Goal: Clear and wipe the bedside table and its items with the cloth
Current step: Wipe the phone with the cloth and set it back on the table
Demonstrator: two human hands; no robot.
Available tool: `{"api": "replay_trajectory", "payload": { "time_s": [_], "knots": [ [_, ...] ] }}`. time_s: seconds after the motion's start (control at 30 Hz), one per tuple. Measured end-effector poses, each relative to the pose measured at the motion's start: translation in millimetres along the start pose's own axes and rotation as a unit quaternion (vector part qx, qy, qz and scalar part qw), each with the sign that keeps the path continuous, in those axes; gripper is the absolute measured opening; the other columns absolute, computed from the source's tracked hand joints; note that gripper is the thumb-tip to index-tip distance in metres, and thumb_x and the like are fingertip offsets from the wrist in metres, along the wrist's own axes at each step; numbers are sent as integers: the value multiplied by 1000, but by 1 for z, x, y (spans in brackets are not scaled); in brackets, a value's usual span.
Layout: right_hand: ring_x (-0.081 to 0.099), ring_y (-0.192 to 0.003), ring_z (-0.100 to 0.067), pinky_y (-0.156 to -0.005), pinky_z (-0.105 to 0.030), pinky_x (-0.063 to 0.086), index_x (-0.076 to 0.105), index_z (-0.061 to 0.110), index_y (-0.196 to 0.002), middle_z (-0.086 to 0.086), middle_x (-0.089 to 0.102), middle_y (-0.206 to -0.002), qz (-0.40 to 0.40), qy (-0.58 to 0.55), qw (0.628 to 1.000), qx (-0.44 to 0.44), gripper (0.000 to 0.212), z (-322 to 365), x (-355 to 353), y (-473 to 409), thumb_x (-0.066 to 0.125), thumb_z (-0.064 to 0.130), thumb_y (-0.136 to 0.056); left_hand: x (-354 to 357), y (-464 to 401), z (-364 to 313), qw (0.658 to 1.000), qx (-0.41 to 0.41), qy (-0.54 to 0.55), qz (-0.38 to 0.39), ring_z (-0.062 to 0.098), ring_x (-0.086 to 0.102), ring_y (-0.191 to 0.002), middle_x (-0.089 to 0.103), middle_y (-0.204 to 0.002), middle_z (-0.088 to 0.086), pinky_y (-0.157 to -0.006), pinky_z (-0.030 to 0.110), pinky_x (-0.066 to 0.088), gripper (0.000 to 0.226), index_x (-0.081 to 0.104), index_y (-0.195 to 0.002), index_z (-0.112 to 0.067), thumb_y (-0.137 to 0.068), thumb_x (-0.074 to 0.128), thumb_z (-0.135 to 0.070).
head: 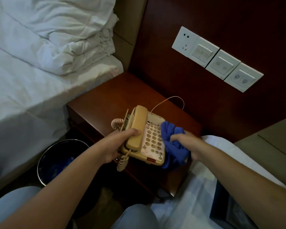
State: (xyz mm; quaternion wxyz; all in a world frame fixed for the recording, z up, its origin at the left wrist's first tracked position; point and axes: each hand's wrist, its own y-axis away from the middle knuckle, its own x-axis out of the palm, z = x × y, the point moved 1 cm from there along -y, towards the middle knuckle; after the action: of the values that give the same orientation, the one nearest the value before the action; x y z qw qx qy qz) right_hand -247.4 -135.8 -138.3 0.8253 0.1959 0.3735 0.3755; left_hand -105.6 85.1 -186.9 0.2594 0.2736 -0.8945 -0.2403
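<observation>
Beside bed, bin (45, 159) with blue scraps (63, 164)

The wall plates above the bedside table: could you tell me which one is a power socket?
The leftmost wall plate, nearest the bed: it has plug holes, the other three carry switch buttons.

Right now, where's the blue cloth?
In the head view, the blue cloth is bunched in the right hand, against the right edge of the telephone above the bedside table.

We look down from head height, facing forward and steeply downward, close over the bedside table (106, 100), with the bed (31, 80) at our left.
</observation>
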Motion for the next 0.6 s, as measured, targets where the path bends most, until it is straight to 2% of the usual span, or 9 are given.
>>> {"api": "replay_trajectory", "payload": {
  "time_s": [0.1, 0.2, 0.37, 0.43, 0.53, 0.6],
  "knots": [
    [73, -96, -39, -87, -49, 57, 70, 13, -111, -19, 76, -99, 68, -12, 997, 30, 47, -24, 4, 26, 72, 13, -64, 3, 1, 5, 999, 28, -22, -31, 25, 77, -97, 80, -103, 4, -94, 44, 59, 59, 60, -128, -20, -79, 83, -43],
    [71, -87, -34, -77, -42, 56, 70, 12, -110, -16, 74, -94, 86, -9, 996, 25, 44, -36, 3, 43, 71, 12, -67, 8, 9, 7, 994, 66, -62, -58, 21, 78, -94, 79, -105, 0, -90, 43, 61, 74, 59, -129, -28, -66, 88, -54],
    [70, -73, -23, -64, -32, 53, 68, 13, -107, -9, 73, -80, 3, 4, 1000, -29, 25, -19, -27, 53, 65, 4, -84, 18, 34, 8, 990, 116, -75, 7, 19, 77, -98, 78, -113, 0, -87, 39, 61, 71, 55, -134, -28, -72, 89, -42],
    [71, -77, -24, -64, -32, 54, 66, 15, -106, -10, 72, -85, -43, 27, 997, -54, 23, 4, -46, 59, 64, 2, -86, 18, 45, 5, 987, 135, -81, 29, 20, 76, -99, 76, -116, 3, -85, 37, 62, 74, 54, -134, -27, -72, 91, -39],
    [67, -79, -27, -66, -37, 52, 63, 9, -96, -10, 68, -86, -76, 183, 970, -141, 18, 44, -71, 66, 63, 0, -81, 16, 57, 3, 981, 158, -95, 59, 19, 75, -102, 74, -119, 3, -83, 33, 61, 73, 51, -136, -30, -74, 88, -33],
    [66, -74, -27, -66, -43, 55, 60, 20, -86, -6, 66, -81, -69, 364, 906, -202, 16, 74, -74, 76, 62, 5, -79, 15, 63, 4, 976, 172, -114, 68, 18, 74, -104, 72, -122, 2, -84, 33, 61, 75, 49, -137, -32, -72, 88, -32]
  ]
}}
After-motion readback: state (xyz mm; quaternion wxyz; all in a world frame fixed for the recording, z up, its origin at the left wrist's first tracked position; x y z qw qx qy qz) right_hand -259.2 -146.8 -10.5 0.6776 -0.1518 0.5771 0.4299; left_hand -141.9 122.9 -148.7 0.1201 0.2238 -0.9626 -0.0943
